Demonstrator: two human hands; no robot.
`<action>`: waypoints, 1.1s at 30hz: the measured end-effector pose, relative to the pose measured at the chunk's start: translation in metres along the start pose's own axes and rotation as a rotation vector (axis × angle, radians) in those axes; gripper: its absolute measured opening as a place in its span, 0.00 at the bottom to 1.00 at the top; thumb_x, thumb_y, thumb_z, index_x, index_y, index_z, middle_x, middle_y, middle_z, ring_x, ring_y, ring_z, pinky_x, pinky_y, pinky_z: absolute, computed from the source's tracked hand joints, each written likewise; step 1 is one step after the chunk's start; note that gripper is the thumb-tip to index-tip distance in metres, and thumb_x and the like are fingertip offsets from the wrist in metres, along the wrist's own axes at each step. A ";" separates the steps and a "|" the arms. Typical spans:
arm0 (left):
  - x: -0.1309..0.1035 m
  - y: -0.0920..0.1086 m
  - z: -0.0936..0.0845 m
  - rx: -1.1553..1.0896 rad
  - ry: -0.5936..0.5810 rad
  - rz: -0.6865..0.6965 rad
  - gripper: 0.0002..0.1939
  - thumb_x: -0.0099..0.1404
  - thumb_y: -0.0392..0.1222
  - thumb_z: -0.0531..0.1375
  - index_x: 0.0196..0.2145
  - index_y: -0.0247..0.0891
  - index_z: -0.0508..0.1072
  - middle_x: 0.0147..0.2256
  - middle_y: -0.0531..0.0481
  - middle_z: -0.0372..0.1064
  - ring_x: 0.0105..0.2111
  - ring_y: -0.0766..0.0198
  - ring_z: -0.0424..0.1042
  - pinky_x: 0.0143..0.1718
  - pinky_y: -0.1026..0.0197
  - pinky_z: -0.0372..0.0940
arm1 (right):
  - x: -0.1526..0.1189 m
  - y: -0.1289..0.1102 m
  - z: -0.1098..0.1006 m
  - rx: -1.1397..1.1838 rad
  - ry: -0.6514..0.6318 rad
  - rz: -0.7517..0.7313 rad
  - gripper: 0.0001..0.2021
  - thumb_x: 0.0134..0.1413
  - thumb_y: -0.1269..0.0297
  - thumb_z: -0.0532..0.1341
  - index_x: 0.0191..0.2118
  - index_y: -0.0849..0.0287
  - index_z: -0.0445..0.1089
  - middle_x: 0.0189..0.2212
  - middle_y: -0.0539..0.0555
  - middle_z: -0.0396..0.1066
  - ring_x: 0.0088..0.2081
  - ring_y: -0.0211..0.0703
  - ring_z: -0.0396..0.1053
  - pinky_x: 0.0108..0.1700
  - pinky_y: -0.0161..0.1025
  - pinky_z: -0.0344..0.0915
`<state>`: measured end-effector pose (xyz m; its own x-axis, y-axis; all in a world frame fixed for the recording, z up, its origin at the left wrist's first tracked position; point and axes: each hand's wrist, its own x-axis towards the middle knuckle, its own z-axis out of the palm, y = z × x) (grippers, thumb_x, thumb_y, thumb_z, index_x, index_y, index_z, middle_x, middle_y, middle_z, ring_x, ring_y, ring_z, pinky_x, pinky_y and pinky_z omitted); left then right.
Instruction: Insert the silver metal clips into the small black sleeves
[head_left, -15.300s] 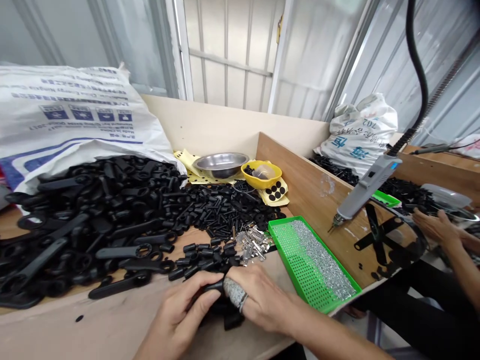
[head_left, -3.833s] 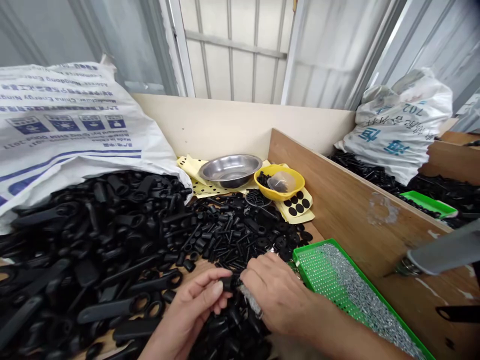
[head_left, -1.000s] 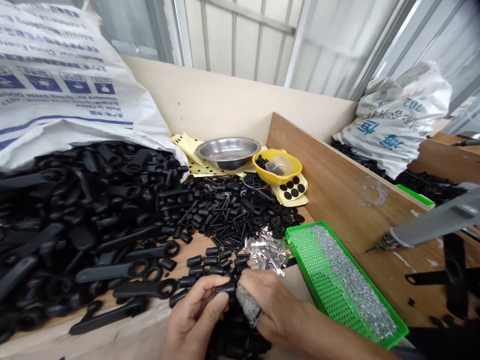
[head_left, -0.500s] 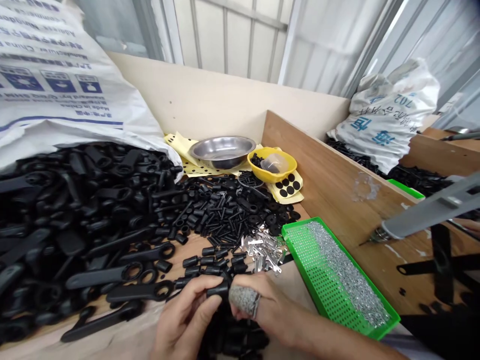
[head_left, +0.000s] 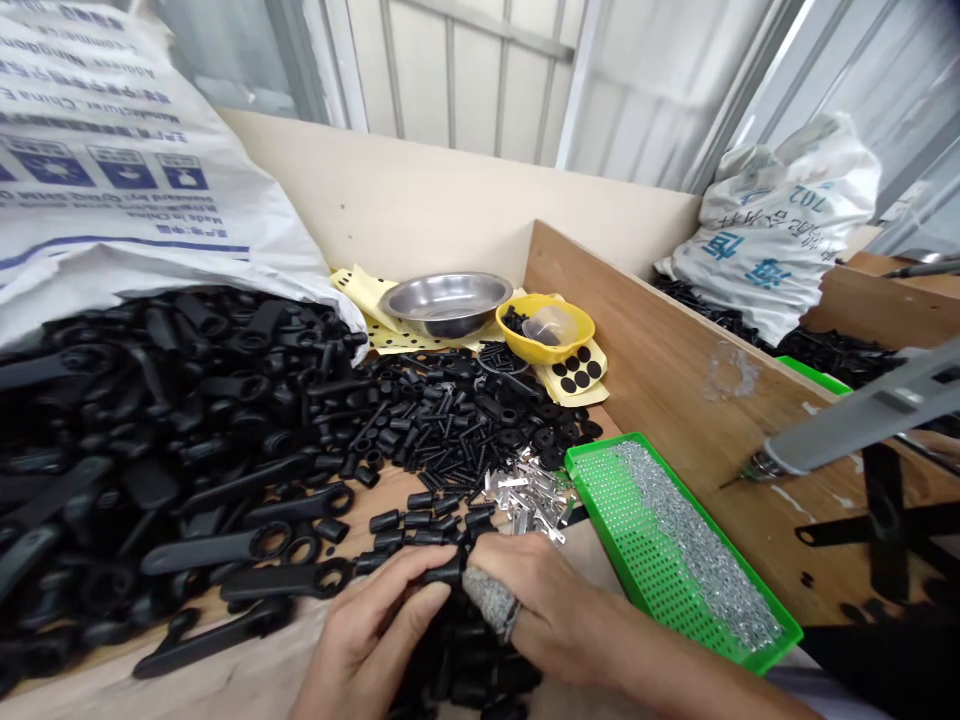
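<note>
Between the thumb and fingers of my left hand [head_left: 367,635] is a short black plastic cylinder [head_left: 445,570]. Closed up against the cylinder's right end is my right hand [head_left: 544,600], its fingers curled. A grey wrap [head_left: 489,598] covers one of its fingers. Whatever those fingers grip is hidden. Several similar black cylinders [head_left: 418,521] lie just beyond my hands, and a heap of black parts [head_left: 472,668] shows beneath them. Small silver metal strips [head_left: 529,492] are piled a little past my right hand.
A green perforated tray [head_left: 626,570] of tiny metal pieces stands to the right. Black handle-like parts [head_left: 202,550] spill from a white sack [head_left: 247,210] at left. Behind are a steel bowl [head_left: 450,300] and a yellow bowl [head_left: 551,350]. A grey powered screwdriver [head_left: 832,430] juts in over the wooden divider [head_left: 637,330].
Both hands stay close together around the cylinder. My right hand has tilted slightly, its wrapped finger angling down to the right. The view has shifted very slightly.
</note>
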<state>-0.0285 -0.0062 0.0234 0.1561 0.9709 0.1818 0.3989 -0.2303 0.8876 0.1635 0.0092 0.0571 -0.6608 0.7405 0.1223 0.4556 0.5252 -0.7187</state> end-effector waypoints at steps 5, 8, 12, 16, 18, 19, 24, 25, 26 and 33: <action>-0.001 0.002 -0.001 -0.083 0.003 -0.047 0.09 0.58 0.41 0.60 0.36 0.47 0.79 0.32 0.55 0.78 0.29 0.62 0.76 0.30 0.69 0.70 | 0.003 0.010 0.007 -0.243 0.016 -0.153 0.02 0.46 0.68 0.50 0.29 0.59 0.57 0.28 0.54 0.62 0.29 0.42 0.58 0.35 0.38 0.58; -0.003 0.003 0.001 -0.132 0.039 -0.107 0.09 0.57 0.41 0.61 0.35 0.47 0.79 0.31 0.55 0.78 0.26 0.63 0.75 0.27 0.70 0.70 | 0.003 0.007 0.006 -0.191 -0.001 -0.123 0.01 0.47 0.68 0.49 0.28 0.58 0.55 0.26 0.53 0.61 0.27 0.40 0.57 0.31 0.36 0.56; -0.004 0.005 0.000 -0.163 0.057 -0.055 0.08 0.54 0.40 0.63 0.33 0.49 0.79 0.33 0.56 0.78 0.34 0.61 0.76 0.35 0.70 0.69 | 0.001 -0.003 -0.001 0.086 -0.033 -0.004 0.06 0.54 0.69 0.46 0.27 0.58 0.53 0.25 0.50 0.59 0.27 0.36 0.57 0.31 0.33 0.55; -0.004 0.008 -0.001 -0.149 0.049 -0.030 0.07 0.55 0.40 0.62 0.33 0.48 0.79 0.33 0.55 0.78 0.33 0.61 0.76 0.34 0.70 0.70 | 0.000 -0.005 -0.005 0.282 -0.058 0.079 0.10 0.59 0.68 0.46 0.26 0.58 0.52 0.25 0.47 0.56 0.28 0.34 0.55 0.31 0.31 0.54; -0.004 0.009 -0.001 -0.117 0.052 0.006 0.07 0.55 0.40 0.62 0.33 0.48 0.78 0.33 0.55 0.78 0.33 0.61 0.76 0.34 0.69 0.70 | -0.001 -0.004 -0.004 0.312 -0.055 0.108 0.10 0.59 0.68 0.47 0.25 0.58 0.52 0.24 0.46 0.55 0.27 0.33 0.54 0.29 0.31 0.52; -0.005 0.009 -0.001 -0.096 0.054 0.033 0.08 0.55 0.39 0.62 0.33 0.49 0.78 0.33 0.56 0.78 0.33 0.61 0.76 0.35 0.70 0.69 | -0.001 -0.004 -0.002 0.321 -0.052 0.118 0.10 0.59 0.69 0.47 0.25 0.58 0.52 0.23 0.46 0.54 0.27 0.33 0.54 0.29 0.31 0.51; -0.006 0.008 -0.001 -0.055 0.094 0.132 0.12 0.54 0.36 0.62 0.35 0.52 0.78 0.35 0.58 0.77 0.34 0.63 0.76 0.38 0.71 0.68 | -0.004 -0.003 0.004 0.238 -0.014 0.136 0.08 0.53 0.73 0.47 0.25 0.58 0.50 0.22 0.46 0.54 0.25 0.33 0.53 0.28 0.31 0.50; -0.006 0.009 -0.001 -0.058 0.085 0.107 0.11 0.54 0.36 0.62 0.34 0.51 0.78 0.34 0.58 0.77 0.34 0.63 0.76 0.37 0.71 0.68 | -0.004 -0.003 0.005 0.172 0.000 0.118 0.08 0.52 0.73 0.48 0.25 0.57 0.49 0.22 0.46 0.55 0.25 0.34 0.53 0.28 0.31 0.50; -0.006 0.009 0.000 -0.063 0.068 0.065 0.10 0.55 0.38 0.62 0.34 0.50 0.78 0.34 0.57 0.78 0.34 0.62 0.76 0.36 0.70 0.68 | -0.004 -0.002 0.006 0.099 0.010 0.087 0.07 0.49 0.74 0.48 0.25 0.57 0.48 0.23 0.47 0.55 0.25 0.34 0.53 0.28 0.32 0.51; -0.007 0.012 0.002 -0.196 -0.010 -0.240 0.09 0.55 0.47 0.61 0.32 0.43 0.79 0.16 0.57 0.69 0.17 0.65 0.69 0.19 0.69 0.66 | 0.000 0.011 0.010 -0.307 -0.027 -0.122 0.08 0.35 0.70 0.49 0.27 0.56 0.49 0.24 0.52 0.60 0.27 0.42 0.57 0.32 0.38 0.58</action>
<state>-0.0225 -0.0159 0.0318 0.0873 0.9951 -0.0465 0.2436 0.0239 0.9696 0.1628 0.0109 0.0419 -0.7356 0.6548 0.1738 0.5276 0.7146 -0.4593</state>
